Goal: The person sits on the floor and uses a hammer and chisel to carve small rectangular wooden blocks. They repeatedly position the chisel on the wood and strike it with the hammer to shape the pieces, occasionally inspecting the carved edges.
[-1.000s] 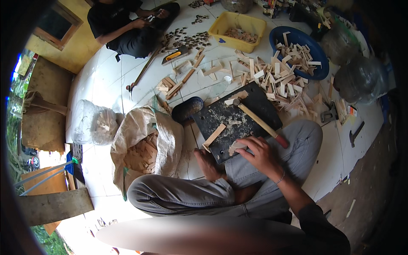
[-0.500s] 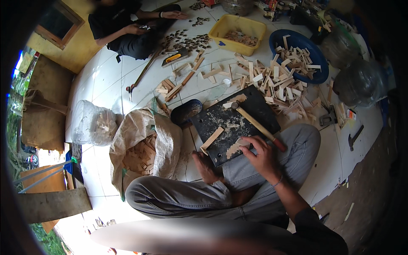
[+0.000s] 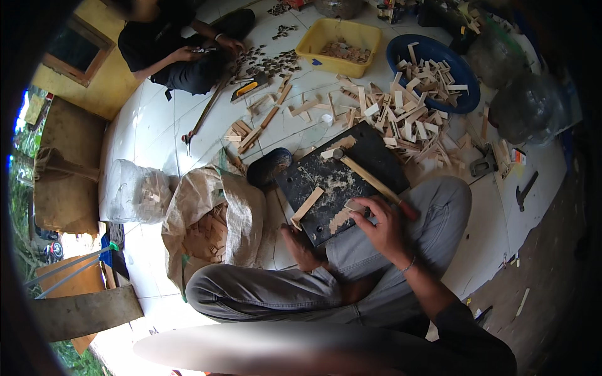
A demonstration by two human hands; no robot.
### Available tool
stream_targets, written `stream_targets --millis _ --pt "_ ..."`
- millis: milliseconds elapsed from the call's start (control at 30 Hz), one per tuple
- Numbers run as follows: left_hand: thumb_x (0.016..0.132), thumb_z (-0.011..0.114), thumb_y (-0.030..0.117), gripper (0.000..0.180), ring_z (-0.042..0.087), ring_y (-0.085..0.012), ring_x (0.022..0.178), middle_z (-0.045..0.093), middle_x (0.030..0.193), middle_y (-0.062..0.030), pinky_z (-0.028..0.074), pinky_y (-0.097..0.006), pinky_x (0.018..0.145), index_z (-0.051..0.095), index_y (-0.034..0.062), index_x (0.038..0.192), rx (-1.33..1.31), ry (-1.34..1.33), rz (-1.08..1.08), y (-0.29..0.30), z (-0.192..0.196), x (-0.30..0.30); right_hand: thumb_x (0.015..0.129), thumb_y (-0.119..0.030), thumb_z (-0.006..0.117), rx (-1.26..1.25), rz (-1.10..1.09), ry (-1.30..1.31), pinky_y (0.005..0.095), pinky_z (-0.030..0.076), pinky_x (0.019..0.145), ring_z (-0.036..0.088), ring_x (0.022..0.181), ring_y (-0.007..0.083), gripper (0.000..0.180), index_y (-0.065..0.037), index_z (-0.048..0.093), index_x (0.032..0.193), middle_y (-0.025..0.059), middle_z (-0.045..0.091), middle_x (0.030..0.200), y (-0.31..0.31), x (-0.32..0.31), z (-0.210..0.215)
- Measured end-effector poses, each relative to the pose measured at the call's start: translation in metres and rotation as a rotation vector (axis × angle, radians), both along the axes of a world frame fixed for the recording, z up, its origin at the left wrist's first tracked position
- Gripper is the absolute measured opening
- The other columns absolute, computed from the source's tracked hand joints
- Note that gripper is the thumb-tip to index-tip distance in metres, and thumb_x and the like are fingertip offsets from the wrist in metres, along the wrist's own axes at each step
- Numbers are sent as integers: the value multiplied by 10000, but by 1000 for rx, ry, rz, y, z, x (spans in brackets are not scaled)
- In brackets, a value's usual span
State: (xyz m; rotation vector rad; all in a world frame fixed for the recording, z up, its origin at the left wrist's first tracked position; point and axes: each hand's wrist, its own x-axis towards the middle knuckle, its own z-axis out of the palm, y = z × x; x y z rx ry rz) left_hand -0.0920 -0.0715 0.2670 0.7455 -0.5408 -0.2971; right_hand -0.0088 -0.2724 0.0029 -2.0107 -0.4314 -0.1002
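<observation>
My right hand (image 3: 381, 227) is closed, pinching a small pale wooden block (image 3: 355, 206) between thumb and fingers just above the near edge of a black board (image 3: 382, 153). Across that board lies a hammer (image 3: 370, 177), its head toward the far side and its red grip end close to my right knuckles. A narrow wooden strip (image 3: 307, 208) rests on the board's left part, near my bare foot (image 3: 302, 249). Sawdust (image 3: 323, 183) is scattered over the black surface. My left hand is not in view.
Left of the board are a small dark tray (image 3: 269, 168) and a woven sack (image 3: 244, 213) of wood pieces. Beyond lie a wood heap (image 3: 407, 125), a blue basin (image 3: 470, 100) and a yellow tub (image 3: 307, 47). Another person (image 3: 166, 50) sits at far left. A second hammer (image 3: 527, 191) lies right.
The view has shifted slightly. My right hand still pinches the block, which now shows more of its face. The other person's outstretched hand has drawn back toward their lap.
</observation>
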Motion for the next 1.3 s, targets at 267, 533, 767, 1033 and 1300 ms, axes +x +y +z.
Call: stream_targets --millis 267,533,767,1033,1300 --pt "1054 564 497 488 660 -294 1153 669 1339 -171 538 -430 966 699 73 1254 314 225 386 14 -38 31 951 -138 759 22 -31 24 343 581 740 725 958 247 281 -40 683 1202 104 733 1106 -3 3 3" --pt "884 797 287 338 734 -337 938 762 1030 -142 585 -439 779 718 93 1149 1782 -301 564 76 -230 111 923 -267 776 -73 340 -77 394 580 734 729 853 283 297 -128 697 1173 81 721 992 -11 16 81" --pt "1006 632 280 254 725 -275 1008 745 1106 -152 570 -425 831 702 89 1158 2273 -387 480 78 -321 112 913 -203 709 112 529 -939 397 559 780 655 869 213 253 16 677 1035 88 649 959 41 20 207" --pt "1048 594 254 297 702 -236 1022 738 1103 -124 552 -390 864 633 79 1285 1767 -332 615 67 -310 123 907 -161 710 146 585 -822 385 554 803 655 901 200 229 -1 693 1069 71 663 997 79 15 215" --pt "1090 555 227 359 679 -196 1036 730 1101 -97 535 -356 897 565 68 1412 1035 11 618 61 -285 117 901 -119 711 275 697 -741 373 550 826 656 933 187 226 -18 709 1103 54 677 1035 139 -3 195"
